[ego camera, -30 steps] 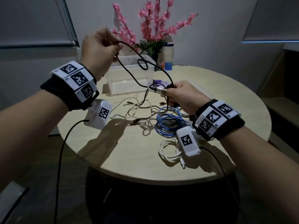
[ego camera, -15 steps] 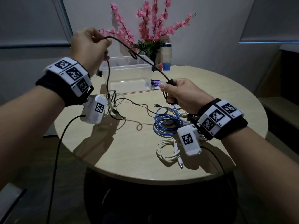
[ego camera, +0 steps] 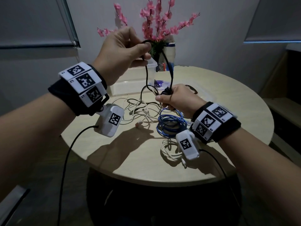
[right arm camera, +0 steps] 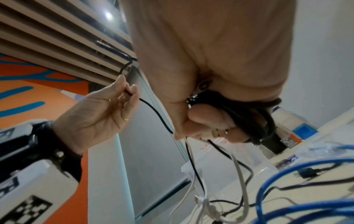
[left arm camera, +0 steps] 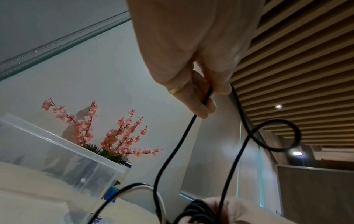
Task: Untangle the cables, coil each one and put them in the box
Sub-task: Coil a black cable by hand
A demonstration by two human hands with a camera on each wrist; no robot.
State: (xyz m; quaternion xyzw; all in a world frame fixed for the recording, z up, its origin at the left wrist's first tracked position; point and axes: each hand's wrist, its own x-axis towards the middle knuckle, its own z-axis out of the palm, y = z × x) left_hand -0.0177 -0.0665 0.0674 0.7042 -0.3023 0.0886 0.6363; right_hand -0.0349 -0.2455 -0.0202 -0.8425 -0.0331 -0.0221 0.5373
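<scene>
Your left hand (ego camera: 121, 51) is pinching the black cable (ego camera: 167, 62) above your right hand (ego camera: 176, 99), which is gripping its coiled end.

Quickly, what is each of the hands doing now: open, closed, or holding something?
Left hand: closed, pinching the black cable, raised.
Right hand: closed, gripping the coiled part of the same black cable.

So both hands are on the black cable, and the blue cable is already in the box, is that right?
Not quite. Both the left hand and right hand do hold the black cable, but the blue cable lies coiled on the table, outside the box. The head view shows it.
</scene>
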